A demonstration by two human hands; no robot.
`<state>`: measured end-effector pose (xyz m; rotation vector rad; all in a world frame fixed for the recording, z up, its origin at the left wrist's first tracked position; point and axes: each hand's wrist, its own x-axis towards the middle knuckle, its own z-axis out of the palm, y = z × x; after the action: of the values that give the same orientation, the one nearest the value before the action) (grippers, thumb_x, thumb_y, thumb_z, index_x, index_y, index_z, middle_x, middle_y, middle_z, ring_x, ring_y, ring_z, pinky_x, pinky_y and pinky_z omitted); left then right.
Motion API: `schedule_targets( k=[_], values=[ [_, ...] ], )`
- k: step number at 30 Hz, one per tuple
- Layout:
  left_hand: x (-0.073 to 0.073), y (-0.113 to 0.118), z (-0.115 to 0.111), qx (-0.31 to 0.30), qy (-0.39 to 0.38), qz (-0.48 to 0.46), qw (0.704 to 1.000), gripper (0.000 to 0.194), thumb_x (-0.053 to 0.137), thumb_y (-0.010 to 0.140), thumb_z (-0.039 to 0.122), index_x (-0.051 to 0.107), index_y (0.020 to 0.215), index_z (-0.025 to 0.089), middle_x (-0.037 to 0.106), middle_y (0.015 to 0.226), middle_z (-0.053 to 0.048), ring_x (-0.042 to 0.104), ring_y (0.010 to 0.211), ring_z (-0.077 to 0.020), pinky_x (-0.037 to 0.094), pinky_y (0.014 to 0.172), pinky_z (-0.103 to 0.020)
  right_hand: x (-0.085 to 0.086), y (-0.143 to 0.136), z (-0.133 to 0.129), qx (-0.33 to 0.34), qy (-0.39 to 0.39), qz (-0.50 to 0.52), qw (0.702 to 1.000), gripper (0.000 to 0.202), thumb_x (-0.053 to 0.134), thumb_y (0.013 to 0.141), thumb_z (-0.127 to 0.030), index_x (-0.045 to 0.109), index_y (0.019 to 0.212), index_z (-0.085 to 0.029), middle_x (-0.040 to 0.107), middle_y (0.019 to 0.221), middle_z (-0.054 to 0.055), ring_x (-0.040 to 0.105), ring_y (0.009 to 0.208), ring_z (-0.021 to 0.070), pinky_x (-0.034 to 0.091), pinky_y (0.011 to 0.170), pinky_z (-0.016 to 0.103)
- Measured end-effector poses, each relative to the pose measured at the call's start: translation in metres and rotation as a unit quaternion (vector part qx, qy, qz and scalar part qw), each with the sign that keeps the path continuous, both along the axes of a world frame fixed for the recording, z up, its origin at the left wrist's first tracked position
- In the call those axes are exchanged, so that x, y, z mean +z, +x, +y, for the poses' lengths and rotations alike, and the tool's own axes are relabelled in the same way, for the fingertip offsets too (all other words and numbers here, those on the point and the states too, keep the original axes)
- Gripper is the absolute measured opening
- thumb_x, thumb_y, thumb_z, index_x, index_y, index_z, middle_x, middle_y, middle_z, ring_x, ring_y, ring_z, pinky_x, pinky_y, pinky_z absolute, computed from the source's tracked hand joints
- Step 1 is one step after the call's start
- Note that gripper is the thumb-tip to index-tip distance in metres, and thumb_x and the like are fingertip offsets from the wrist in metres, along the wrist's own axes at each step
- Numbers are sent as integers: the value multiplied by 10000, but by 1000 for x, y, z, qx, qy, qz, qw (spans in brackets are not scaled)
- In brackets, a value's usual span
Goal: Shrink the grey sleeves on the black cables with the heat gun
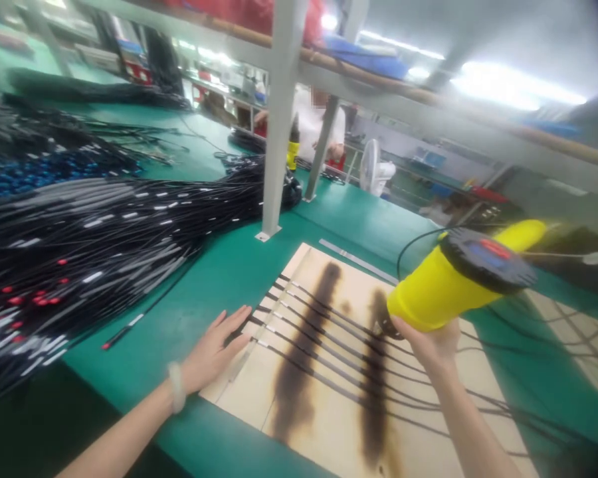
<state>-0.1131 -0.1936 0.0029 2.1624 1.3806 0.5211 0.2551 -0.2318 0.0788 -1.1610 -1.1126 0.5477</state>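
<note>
Bracelet [176, 388], pale, one, was on the left wrist. Left hand [212, 355], palm down, lay at the board's near-left edge, thumb and fingers spread apart beside the cable ends; whether it pressed on any could not be told. Right hand [436, 342] was closed from beneath around the body of a yellow heat gun [436, 289], nozzle down over the board; contact with the cables below could not be told. Board [249, 401], pale wood, lay flat on the green table [184, 328], bearing two dark scorch bands [292, 398]. Cables [336, 384], black, several, ran side by side across both bands and off the board's right side. Single cable [138, 320], red-tipped, lay left of the board. Cable heap [144, 216], large, black with white labels and some red tips, filled the table's left. Metal strip [356, 260], slim, lay just past the board. Post [282, 119], grey, stood on the table. Beyond: white fan [371, 166]; person [309, 129] in white; ceiling lights [518, 86], lit.
</note>
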Motion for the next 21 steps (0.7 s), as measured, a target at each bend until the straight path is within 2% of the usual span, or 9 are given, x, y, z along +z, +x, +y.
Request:
schedule_targets(
  k=[5, 8, 12, 17, 21],
  values=[
    [-5, -3, 9, 5, 26, 9, 1000, 674, 222, 817, 637, 380, 1327, 225, 378, 1379, -34, 316, 1295, -246, 194, 1096, -487, -1, -6, 6, -103, 9, -37, 994, 660, 840, 404, -295, 485, 949, -185, 634, 861, 79, 631, 760, 278, 539, 688, 448],
    [-13, -9, 14, 19, 40, 22, 999, 630, 235, 822, 619, 397, 1317, 264, 381, 1374, 4, 283, 1304, -278, 253, 1073, -497, 0, -5, 6, -97, 25, -63, 993, 619, 833, 431, -310, 492, 932, -185, 623, 855, 64, 618, 785, 261, 532, 696, 424],
    [-25, -15, 21, 4, 77, 30, 997, 547, 250, 851, 546, 369, 1326, 303, 377, 1374, 43, 325, 1289, -251, 264, 1080, -460, 1, -1, 3, -78, 19, -68, 994, 641, 821, 469, -322, 484, 1001, -200, 617, 898, 55, 607, 805, 249, 523, 701, 416],
    [-20, -12, 24, -6, 73, 49, 996, 557, 241, 854, 522, 358, 1335, 267, 384, 1370, 18, 355, 1275, -222, 230, 1094, -448, -2, 1, 2, -86, 30, -96, 991, 662, 824, 461, -329, 473, 1009, -204, 600, 868, 37, 599, 775, 229, 522, 662, 377],
    [-18, -11, 23, -10, 80, 47, 996, 542, 259, 857, 503, 351, 1336, 268, 407, 1358, 4, 389, 1255, -211, 230, 1091, -454, -4, 6, 0, -84, 16, -94, 992, 660, 823, 458, -333, 458, 992, -207, 604, 908, 51, 597, 797, 235, 517, 678, 396]
  ],
)
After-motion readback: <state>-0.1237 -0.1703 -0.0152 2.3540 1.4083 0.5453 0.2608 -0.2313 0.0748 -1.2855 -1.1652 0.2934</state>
